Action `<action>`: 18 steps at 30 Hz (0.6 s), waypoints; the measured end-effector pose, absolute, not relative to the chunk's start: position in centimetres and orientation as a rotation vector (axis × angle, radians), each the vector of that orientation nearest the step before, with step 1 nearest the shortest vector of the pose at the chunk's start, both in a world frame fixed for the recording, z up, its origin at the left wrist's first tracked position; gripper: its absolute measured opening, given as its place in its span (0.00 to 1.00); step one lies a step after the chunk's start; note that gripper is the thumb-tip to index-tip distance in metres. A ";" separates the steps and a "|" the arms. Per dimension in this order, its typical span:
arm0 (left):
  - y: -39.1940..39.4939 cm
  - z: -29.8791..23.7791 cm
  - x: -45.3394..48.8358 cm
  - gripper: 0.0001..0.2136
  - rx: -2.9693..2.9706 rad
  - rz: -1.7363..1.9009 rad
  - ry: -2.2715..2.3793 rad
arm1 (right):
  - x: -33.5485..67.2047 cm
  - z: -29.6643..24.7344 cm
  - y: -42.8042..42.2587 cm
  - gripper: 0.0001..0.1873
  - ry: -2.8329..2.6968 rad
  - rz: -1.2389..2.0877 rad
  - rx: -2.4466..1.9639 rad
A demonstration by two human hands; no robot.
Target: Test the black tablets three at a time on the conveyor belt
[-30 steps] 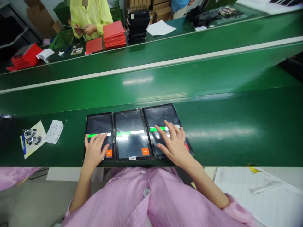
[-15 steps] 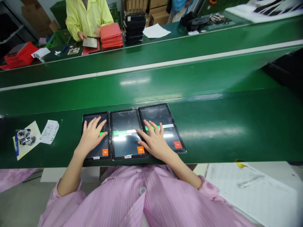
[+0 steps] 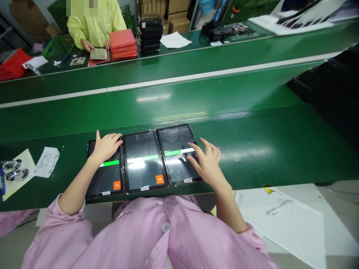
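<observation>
Three black tablets lie side by side on the near green shelf: a left tablet, a middle tablet and a right tablet. Each screen shows a green and white bar; orange buttons show on the left and middle ones. My left hand rests flat, fingers spread, on the top of the left tablet. My right hand hovers with spread fingers over the right edge of the right tablet, fingertips on its screen. Neither hand holds anything.
A green conveyor belt runs behind the tablets. Paper slips and metal parts lie at the left. White sheets sit at the lower right. Across the belt a person in yellow handles a flat panel beside red stacks and black trays.
My left hand slid up to the top of the left tablet. My right hand moved from the seam of the middle and right tablets to the right tablet's right edge.
</observation>
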State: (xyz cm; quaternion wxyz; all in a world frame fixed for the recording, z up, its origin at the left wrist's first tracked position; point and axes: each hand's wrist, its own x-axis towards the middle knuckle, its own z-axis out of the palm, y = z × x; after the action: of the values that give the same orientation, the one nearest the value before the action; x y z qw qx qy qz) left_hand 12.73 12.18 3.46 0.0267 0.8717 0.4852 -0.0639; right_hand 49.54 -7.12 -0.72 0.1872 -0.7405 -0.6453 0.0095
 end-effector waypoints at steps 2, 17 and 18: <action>11.8 3.4 12.8 0.23 2.683 -0.212 1.518 | 51.1 -1.3 -7.9 0.23 -1.774 0.036 -2.108; 11.1 4.8 13.7 0.31 2.629 -0.508 1.591 | 55.4 -4.3 -0.2 0.22 -0.991 0.686 -1.682; 11.1 4.9 13.8 0.31 2.610 -0.504 1.597 | 55.1 -4.7 0.3 0.21 -0.916 0.741 -1.653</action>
State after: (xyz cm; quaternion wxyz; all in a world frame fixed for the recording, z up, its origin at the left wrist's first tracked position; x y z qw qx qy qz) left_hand 13.83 11.12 4.94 0.0202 0.8415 0.5148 -0.1626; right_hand 55.12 0.25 -4.74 0.5275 -0.6918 -0.3835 0.3100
